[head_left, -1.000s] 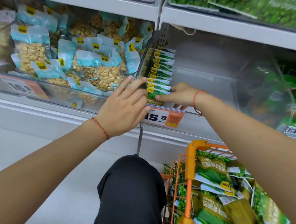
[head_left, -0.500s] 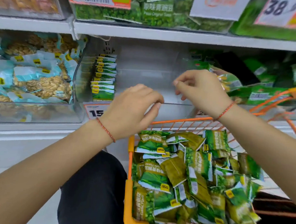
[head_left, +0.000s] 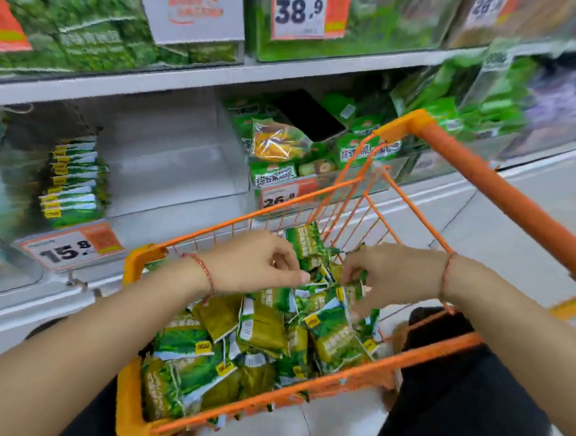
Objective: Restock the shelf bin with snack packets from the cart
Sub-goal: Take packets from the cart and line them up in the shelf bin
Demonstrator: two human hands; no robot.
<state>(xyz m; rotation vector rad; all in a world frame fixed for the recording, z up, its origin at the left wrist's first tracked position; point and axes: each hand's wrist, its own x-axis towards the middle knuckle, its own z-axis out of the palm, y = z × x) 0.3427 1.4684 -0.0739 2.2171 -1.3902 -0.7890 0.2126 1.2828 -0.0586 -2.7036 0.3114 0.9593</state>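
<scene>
An orange wire cart (head_left: 303, 385) holds a heap of green snack packets (head_left: 266, 331). Both hands are down in it. My right hand (head_left: 391, 278) curls its fingers round a green packet (head_left: 355, 287) at the top of the heap. My left hand (head_left: 257, 263) hovers beside it with fingers curled; an upright packet (head_left: 303, 240) stands just behind them, and whether it is held I cannot tell. The clear shelf bin (head_left: 168, 163) at upper left has a row of green packets (head_left: 73, 181) against its left wall above a 15.8 price tag (head_left: 72, 248).
The cart's orange handle (head_left: 504, 194) slants across the right. A neighbouring bin (head_left: 282, 183) holds green and yellow packets with a flat black object (head_left: 306, 116) on top. The shelf above carries green packs and a 38.9 tag (head_left: 299, 11). My black-clad knee (head_left: 464, 404) is beside the cart.
Both hands left the shelf bin, swung right and dropped into the cart. The right hand's fingers have curled round a packet. The view turned right and down.
</scene>
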